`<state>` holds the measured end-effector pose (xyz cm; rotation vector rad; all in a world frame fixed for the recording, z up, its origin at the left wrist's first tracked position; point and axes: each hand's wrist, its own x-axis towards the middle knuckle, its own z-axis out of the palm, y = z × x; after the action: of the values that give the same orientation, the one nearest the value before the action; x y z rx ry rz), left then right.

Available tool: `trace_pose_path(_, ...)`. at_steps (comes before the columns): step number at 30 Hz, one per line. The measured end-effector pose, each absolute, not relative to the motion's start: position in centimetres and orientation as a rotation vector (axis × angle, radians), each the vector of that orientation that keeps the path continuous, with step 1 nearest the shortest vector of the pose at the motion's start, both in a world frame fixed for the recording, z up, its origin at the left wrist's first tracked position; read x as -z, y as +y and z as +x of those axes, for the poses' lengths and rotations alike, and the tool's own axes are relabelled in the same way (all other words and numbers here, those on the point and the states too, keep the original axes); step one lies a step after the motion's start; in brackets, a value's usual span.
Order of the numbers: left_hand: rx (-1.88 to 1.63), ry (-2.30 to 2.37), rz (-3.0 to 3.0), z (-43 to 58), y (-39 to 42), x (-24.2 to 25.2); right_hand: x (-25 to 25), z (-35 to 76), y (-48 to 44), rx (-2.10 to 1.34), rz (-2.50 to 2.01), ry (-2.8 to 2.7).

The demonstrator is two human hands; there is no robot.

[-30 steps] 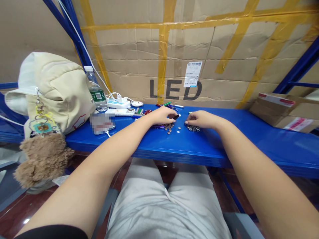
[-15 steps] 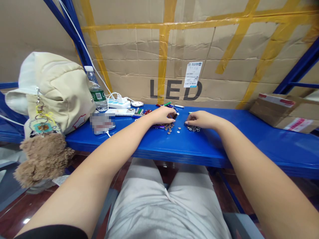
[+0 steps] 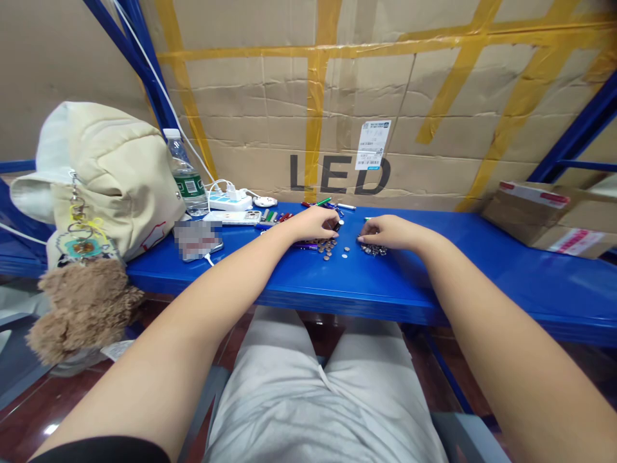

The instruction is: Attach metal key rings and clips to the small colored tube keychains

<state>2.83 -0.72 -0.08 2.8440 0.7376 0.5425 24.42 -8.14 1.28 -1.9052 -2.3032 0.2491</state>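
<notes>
My left hand (image 3: 315, 223) is closed, with a small dark piece (image 3: 338, 226) between thumb and fingers. It hovers over a loose group of small brownish round pieces (image 3: 328, 245), like discs or coins. Two more discs (image 3: 346, 249) lie apart to the right. A purple pen (image 3: 306, 247) is partly under my left wrist. My right hand (image 3: 388, 232) has its fingers pinched down at the edge of a pile of small shiny metal pieces (image 3: 375, 249). Whatever sits between those fingertips is too small to make out.
Several pens and markers (image 3: 284, 217) lie behind my left arm on the blue table (image 3: 463, 276). A phone (image 3: 236, 217), power strip (image 3: 230, 200), water bottle (image 3: 191, 183) and cream bag (image 3: 113, 173) stand left. A cardboard box (image 3: 549, 215) sits at the right; taped cardboard (image 3: 260, 122) rises behind.
The dark piece in my left fingers has shifted slightly and shows less. My right hand stays at the metal pile, and the scattered discs look unmoved.
</notes>
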Motion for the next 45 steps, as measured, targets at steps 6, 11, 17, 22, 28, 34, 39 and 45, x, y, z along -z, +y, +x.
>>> trace_pose_path(6,-0.533,0.635,2.85,2.8,0.1,0.6,-1.2,24.4,-8.1,-0.247,-1.898,-2.291)
trace_pose_path(11,-0.541,0.624,2.864,2.8,0.0,0.6,-1.2,24.5,-8.1,-0.245,-1.9,-2.288)
trace_pose_path(17,-0.57,0.615,2.877,2.8,-0.4,0.4,-1.3,25.1,-8.0,-0.173,-1.857,-2.198)
trace_pose_path(22,-0.551,0.6,2.901,2.8,-0.6,0.3,-0.9,24.7,-7.5,-0.176,-1.843,-2.225)
trace_pose_path(28,-0.531,0.626,2.905,2.8,-0.6,0.4,-0.6,24.1,-7.1,-0.04,-1.832,-2.169)
trace_pose_path(34,-0.532,0.615,2.886,3.0,-0.5,0.5,-0.6,23.8,-7.2,-0.174,-1.661,-2.02)
trace_pose_path(39,-0.543,0.594,2.882,3.0,-1.1,0.2,0.1,23.5,-6.7,-0.605,-1.396,-1.824)
trace_pose_path(45,-0.638,0.59,2.8,3.2,-1.3,0.1,0.2,23.3,-6.7,-0.71,-1.332,-1.743)
